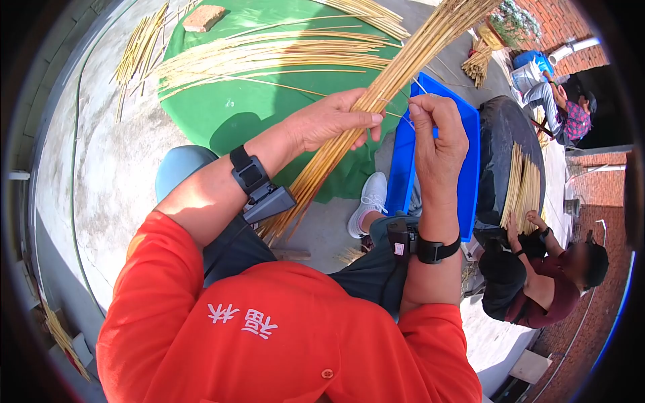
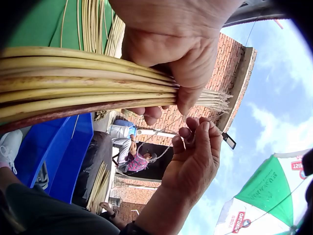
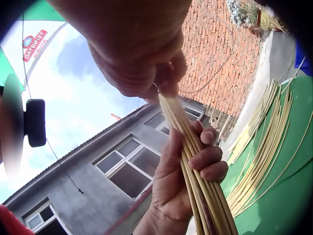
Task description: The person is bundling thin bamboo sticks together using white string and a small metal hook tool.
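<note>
A long bundle of thin yellow-brown stalks (image 1: 316,164) (image 2: 83,83) (image 3: 200,186) slants across the head view. The left hand (image 1: 332,122) (image 2: 171,49) (image 3: 176,183) grips it around the middle, thumb on top and fingers curled beneath. To the right of the bundle, the right hand (image 1: 440,144) (image 2: 193,164) (image 3: 132,54) is raised with thumb and forefinger pinched on a thin strand (image 1: 396,115). That strand runs to the bundle near the left hand. In the right wrist view, the right hand's fingertips are partly hidden behind its palm.
More stalks (image 1: 269,57) lie on a green cloth (image 1: 269,101) beside a brick (image 1: 203,18). A blue tub (image 1: 469,168) stands at the right. Beyond it, a person (image 1: 547,282) handles a stalk bundle (image 1: 521,185) on a dark round surface; another person (image 1: 561,107) sits farther back.
</note>
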`<state>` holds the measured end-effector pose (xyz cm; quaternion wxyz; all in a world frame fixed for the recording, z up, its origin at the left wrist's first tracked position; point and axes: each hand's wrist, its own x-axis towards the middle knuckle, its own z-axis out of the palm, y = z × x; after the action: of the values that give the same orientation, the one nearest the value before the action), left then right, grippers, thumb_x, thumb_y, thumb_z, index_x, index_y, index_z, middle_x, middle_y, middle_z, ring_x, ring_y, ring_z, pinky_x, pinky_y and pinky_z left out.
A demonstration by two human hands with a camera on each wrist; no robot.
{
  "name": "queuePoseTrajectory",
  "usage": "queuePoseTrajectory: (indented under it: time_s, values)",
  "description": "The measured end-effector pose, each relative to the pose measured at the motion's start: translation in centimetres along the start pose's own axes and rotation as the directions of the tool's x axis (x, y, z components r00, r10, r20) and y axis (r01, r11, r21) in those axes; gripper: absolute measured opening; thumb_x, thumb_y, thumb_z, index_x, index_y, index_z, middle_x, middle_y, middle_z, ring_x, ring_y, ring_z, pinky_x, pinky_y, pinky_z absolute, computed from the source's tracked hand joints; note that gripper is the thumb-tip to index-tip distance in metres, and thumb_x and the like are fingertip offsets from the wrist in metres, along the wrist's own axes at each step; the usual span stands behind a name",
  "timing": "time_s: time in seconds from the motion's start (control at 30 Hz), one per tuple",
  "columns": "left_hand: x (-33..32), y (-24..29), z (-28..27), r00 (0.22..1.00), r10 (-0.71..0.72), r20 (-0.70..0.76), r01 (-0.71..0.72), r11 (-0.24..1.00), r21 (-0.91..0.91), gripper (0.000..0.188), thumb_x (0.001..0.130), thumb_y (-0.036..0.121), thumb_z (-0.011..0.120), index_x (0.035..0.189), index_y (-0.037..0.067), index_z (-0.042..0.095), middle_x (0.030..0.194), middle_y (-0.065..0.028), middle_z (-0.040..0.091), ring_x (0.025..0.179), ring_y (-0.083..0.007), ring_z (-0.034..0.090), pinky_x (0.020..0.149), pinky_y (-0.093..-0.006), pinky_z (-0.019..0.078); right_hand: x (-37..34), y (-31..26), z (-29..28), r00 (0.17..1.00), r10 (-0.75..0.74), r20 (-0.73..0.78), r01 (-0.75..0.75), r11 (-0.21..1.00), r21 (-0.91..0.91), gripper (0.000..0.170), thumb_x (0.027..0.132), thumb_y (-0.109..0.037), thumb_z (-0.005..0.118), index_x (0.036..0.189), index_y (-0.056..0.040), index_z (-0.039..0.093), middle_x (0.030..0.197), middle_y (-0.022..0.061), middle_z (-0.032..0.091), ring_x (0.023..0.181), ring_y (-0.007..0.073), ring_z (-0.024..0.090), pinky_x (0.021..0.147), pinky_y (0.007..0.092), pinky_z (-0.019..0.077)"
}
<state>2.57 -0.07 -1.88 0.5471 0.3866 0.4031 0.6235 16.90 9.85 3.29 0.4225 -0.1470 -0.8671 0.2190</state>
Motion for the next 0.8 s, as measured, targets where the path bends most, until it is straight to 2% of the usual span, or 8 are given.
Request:
queuePoseTrajectory:
  time_s: [0.03,0.07,0.13,0.33,0.47,0.63,0.8]
  values:
    - [0.01,-0.05,-0.04,1.0,0.004,0.011,-0.004,1.0,-0.002,0.034,0.086,0.028,0.059,0.107,0.003,0.048,0.081,-0.0092,0.059,0.061,-0.0107,0.051,0.054,-0.022,0.0425,-0.15,0.07,0.0,0.995,0.091,0.049,-0.094,0.994,0.059,0.005,0.081,-0.004,0.061,0.086,-0.0037,0.061,0.079,0.0085,0.06,0.071,0.0177,0.058,0.061,0.0288,0.0462]
    - [0.01,-0.07,-0.06,1.0,0.003,0.01,-0.003,1.0,-0.003,0.034,0.086,0.028,0.059,0.107,0.003,0.048,0.081,-0.0092,0.059,0.061,-0.0107,0.051,0.054,-0.022,0.0425,-0.24,-0.01,0.01,0.995,0.092,0.05,-0.095,0.994,0.059,0.005,0.081,-0.004,0.061,0.086,-0.0037,0.061,0.079,0.0085,0.06,0.071,0.0177,0.058,0.061,0.0288,0.0462]
    - [0.0,-0.08,-0.05,1.0,0.01,0.007,-0.01,1.0,0.005,0.036,0.085,0.029,0.06,0.108,0.003,0.048,0.082,-0.0087,0.058,0.061,-0.0106,0.052,0.055,-0.0223,0.0427,-0.43,-0.3,0.08,0.969,0.189,0.161,-0.211,0.968,0.133,0.004,0.084,-0.004,0.058,0.088,-0.0035,0.059,0.074,0.0058,0.059,0.06,0.0139,0.056,0.054,0.0261,0.0449]
    - [0.16,-0.42,-0.11,0.999,-0.01,-0.03,0.009,1.0,-0.009,0.036,0.085,0.026,0.062,0.11,0.003,0.048,0.083,-0.0079,0.058,0.063,-0.0105,0.052,0.055,-0.0228,0.0431,-0.4,-0.64,0.35,0.953,0.252,0.167,-0.282,0.94,0.192,0.005,0.087,-0.008,0.056,0.09,-0.0043,0.058,0.067,0.0043,0.056,0.057,0.0102,0.056,0.046,0.0229,0.0441]
    - [0.21,-0.6,-0.26,1.0,-0.001,-0.022,0.001,1.0,-0.018,0.036,0.085,0.024,0.062,0.11,0.004,0.048,0.084,-0.0082,0.058,0.063,-0.0104,0.052,0.056,-0.0227,0.0434,-0.42,-0.83,0.04,0.944,0.264,0.197,-0.29,0.951,0.112,0.005,0.087,-0.008,0.057,0.09,-0.0046,0.059,0.066,0.004,0.057,0.058,0.0091,0.056,0.045,0.023,0.0445]
    - [0.15,-0.53,-0.56,1.0,0.0,-0.029,-0.001,0.999,-0.051,0.037,0.084,0.026,0.062,0.111,0.004,0.049,0.085,-0.0093,0.058,0.063,-0.0103,0.053,0.056,-0.0227,0.0442,-0.51,-0.67,-0.16,0.935,0.306,0.182,-0.342,0.913,0.221,0.006,0.085,-0.007,0.059,0.09,-0.0045,0.062,0.064,0.0033,0.058,0.053,0.0062,0.054,0.045,0.0217,0.0435]
    - [0.07,-0.43,-0.57,0.999,-0.002,-0.032,0.001,0.999,-0.034,0.037,0.084,0.026,0.062,0.11,0.004,0.049,0.085,-0.0095,0.059,0.063,-0.0104,0.053,0.056,-0.0227,0.0445,-0.73,-0.79,-0.25,0.935,0.287,0.21,-0.329,0.921,0.208,0.006,0.082,-0.005,0.06,0.087,-0.0036,0.064,0.06,0.0019,0.057,0.05,0.0047,0.052,0.044,0.0204,0.0405]
